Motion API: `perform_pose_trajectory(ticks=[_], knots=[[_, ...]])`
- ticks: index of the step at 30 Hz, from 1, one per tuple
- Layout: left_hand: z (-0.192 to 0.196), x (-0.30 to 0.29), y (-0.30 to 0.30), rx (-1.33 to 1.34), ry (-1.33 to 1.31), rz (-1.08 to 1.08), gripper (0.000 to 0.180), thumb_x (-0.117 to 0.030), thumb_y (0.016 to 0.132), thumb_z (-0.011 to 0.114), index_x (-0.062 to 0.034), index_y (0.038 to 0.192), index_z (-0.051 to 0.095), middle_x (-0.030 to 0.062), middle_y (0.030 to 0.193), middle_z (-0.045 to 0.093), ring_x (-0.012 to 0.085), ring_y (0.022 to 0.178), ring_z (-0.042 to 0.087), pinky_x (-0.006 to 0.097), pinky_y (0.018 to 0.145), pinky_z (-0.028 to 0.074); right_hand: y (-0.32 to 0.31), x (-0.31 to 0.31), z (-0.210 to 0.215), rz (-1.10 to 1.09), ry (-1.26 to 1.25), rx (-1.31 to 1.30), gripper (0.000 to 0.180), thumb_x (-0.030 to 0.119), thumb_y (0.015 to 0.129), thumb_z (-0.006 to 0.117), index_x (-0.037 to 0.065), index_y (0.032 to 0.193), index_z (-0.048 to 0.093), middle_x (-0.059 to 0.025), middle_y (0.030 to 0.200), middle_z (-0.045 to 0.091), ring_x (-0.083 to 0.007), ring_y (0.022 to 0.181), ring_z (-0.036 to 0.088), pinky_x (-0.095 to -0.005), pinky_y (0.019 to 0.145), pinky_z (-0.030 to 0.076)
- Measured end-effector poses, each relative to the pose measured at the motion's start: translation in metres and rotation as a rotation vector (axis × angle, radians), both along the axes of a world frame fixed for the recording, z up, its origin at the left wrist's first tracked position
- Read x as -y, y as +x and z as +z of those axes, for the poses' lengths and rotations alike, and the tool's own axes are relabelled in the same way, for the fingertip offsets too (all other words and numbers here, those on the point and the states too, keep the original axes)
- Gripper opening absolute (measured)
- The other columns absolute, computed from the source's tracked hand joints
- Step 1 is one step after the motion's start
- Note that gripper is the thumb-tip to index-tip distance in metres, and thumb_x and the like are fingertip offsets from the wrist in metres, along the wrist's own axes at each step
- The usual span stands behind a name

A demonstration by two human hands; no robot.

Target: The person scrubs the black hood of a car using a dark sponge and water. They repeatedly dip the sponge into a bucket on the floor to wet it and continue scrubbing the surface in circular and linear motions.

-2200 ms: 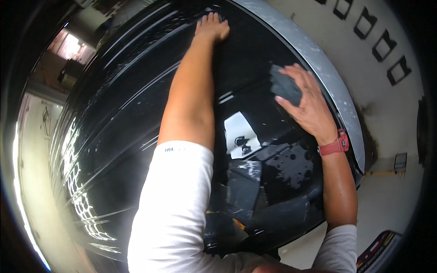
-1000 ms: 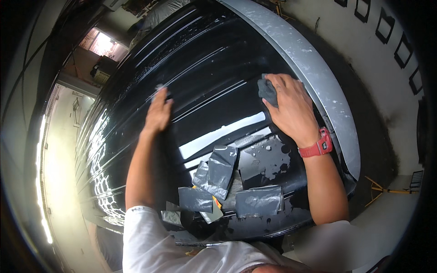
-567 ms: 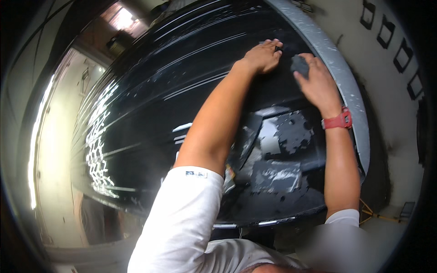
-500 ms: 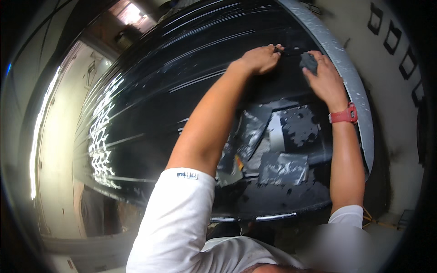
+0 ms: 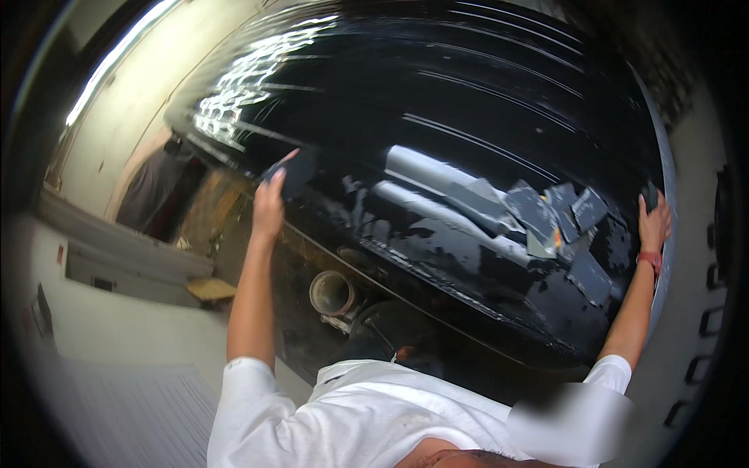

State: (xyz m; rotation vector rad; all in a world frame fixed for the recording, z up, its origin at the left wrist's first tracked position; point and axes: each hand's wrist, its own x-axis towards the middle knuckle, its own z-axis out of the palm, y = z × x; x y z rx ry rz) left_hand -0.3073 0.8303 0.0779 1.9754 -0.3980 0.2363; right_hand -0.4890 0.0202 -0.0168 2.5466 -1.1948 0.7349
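Note:
A wet, glossy black car panel [image 5: 367, 93] curves across the view in front of me. At its near left edge my left hand [image 5: 269, 207] is closed on a dark grey sheet of sandpaper [image 5: 302, 173], which is smeared by motion. My right hand [image 5: 657, 222] rests at the panel's right edge, its fingers round a small dark sanding pad [image 5: 651, 195]; the palm side is hidden. Several loose grey sandpaper sheets [image 5: 533, 209] lie overlapping on the panel, left of my right hand. Water patches streak the near part of the surface.
A round bucket [image 5: 315, 292] stands on the floor below the panel's near edge. A grey strip [image 5: 668, 152] borders the panel on the right. Dark frames [image 5: 708, 321] hang on the right wall, and a pale wall [image 5: 148, 93] stands at the left.
My view has turned, and the panel appears rotated. My left hand has moved from the panel's far part to its near left edge, with a sandpaper sheet now visible. My right hand keeps its pad.

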Motion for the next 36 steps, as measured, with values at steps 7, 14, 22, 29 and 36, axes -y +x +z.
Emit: perform_pose_trajectory(ticks=[7,14,22,29,36], knots=[[-0.286,-0.307,-0.266,-0.657,-0.707,1.223,0.062,-0.045,0.109,0.056,-0.0008,0.151,0.052,0.0123,0.151,0.058,0.0282,0.137,0.056,0.042,0.113,0.048,-0.018,0.132,0.053,0.239,0.178,0.222,0.064,0.045,0.098,0.077,0.006,0.146,0.062,-0.0206,0.142,0.067,-0.0388,0.130,0.063,-0.0467,0.114,0.047],[-0.393,-0.384,-0.597,-1.050,-0.806,2.033,0.044,-0.032,0.097,0.062,-0.0083,0.134,0.067,0.0061,0.125,0.072,0.0238,0.107,0.069,0.038,0.087,0.055,0.095,-0.140,0.123,0.610,0.507,0.835,0.068,0.041,0.098,0.080,-0.005,0.143,0.061,-0.0199,0.136,0.070,-0.0311,0.120,0.071,-0.0422,0.105,0.055],[-0.446,-0.349,-0.526,-1.110,-0.701,1.608,0.041,-0.022,0.096,0.066,-0.0007,0.131,0.067,0.0099,0.108,0.073,0.0206,0.092,0.070,0.034,0.074,0.055,0.126,-0.592,0.188,1.199,1.175,0.580,0.047,0.017,0.104,0.070,0.000,0.146,0.061,-0.0133,0.141,0.068,-0.0230,0.131,0.065,-0.0397,0.113,0.050],[-0.413,-0.377,-0.418,-0.824,-0.510,1.358,0.038,-0.005,0.102,0.064,0.0024,0.139,0.063,0.0177,0.137,0.067,0.0257,0.108,0.071,0.037,0.084,0.062,0.151,-0.842,0.037,1.406,1.380,-0.390,0.050,0.020,0.095,0.081,0.004,0.139,0.063,-0.0064,0.125,0.069,-0.0146,0.116,0.064,-0.0313,0.104,0.050],[-0.431,-0.359,-0.461,-0.949,-0.451,1.461,0.048,-0.004,0.102,0.065,-0.0041,0.149,0.057,0.0171,0.144,0.064,0.0280,0.122,0.069,0.037,0.092,0.061,0.184,-0.961,-0.270,1.204,1.324,-1.041,0.065,0.035,0.092,0.083,0.002,0.141,0.057,-0.0219,0.123,0.072,-0.0310,0.116,0.071,-0.0370,0.102,0.053]])
